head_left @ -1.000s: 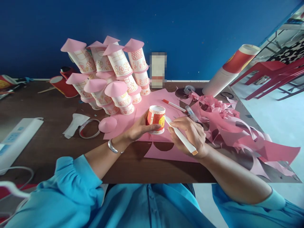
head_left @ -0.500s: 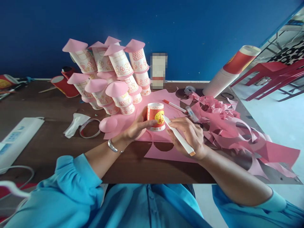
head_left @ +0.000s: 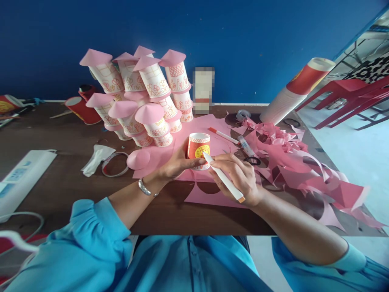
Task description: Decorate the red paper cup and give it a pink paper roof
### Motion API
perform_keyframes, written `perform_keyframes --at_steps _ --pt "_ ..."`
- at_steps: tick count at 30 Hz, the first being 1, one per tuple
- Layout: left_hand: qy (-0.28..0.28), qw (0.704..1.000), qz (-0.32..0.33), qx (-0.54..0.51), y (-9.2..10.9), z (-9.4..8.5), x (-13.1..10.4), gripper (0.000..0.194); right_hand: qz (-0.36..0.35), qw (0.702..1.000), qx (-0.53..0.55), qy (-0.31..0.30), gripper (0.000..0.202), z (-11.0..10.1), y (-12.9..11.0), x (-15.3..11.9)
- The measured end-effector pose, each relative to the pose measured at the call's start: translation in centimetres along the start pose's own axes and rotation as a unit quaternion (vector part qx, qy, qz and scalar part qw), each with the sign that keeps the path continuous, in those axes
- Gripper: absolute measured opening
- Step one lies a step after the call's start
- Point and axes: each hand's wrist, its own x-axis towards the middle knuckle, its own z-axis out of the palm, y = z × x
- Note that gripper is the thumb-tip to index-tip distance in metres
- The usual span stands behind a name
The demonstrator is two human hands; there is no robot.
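My left hand (head_left: 176, 163) is wrapped round a red and white paper cup (head_left: 194, 149) with a yellow round emblem, its open rim upward. In my right hand (head_left: 238, 174) is a white marker (head_left: 226, 180) with an orange end, its tip against or just in front of the emblem. Below the cup lies pink paper (head_left: 209, 196) with curved cut-outs. A second marker (head_left: 223, 136), white with a red-orange cap, rests on the pink sheet behind my right hand. Black-handled scissors (head_left: 253, 161) lie partly hidden beside that hand.
Decorated cup towers with pink cone roofs (head_left: 150, 113) stand at the back left. A tall stack of cups (head_left: 284, 103) leans at the back right. Pink paper scraps (head_left: 304, 166) cover the right side, near a glue stick (head_left: 245, 146) and tape (head_left: 115, 164) lies left.
My right hand and the marker have shifted left and slightly down across the cup's emblem. The cup has turned a little in my left hand. A scrap at the right edge has shifted.
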Motion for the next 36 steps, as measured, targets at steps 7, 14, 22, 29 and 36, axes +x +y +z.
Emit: perform_keyframes --at_steps 7,14,22,29,36 --pt "0.014 1.000 0.015 -0.002 0.36 0.37 -0.02 0.057 -0.004 1.000 -0.006 -0.006 0.016 0.01 0.12 -0.10" --pt "0.010 1.000 0.018 -0.017 0.26 0.28 0.00 0.049 -0.008 1.000 -0.018 -0.003 0.019 0.10 0.26 -0.31" --pt "0.012 0.999 -0.013 -0.039 0.31 0.30 -0.16 0.055 -0.010 1.000 -0.007 -0.006 0.021 0.31 0.27 -0.39" --pt "-0.007 0.997 -0.003 -0.080 -0.05 0.09 0.14 0.057 -0.011 1.000 0.006 0.005 0.023 0.42 0.27 -0.63" --pt "-0.017 0.997 -0.008 -0.070 0.02 0.02 0.08 0.055 -0.024 1.000 0.006 0.019 0.024 0.28 0.22 -0.21"
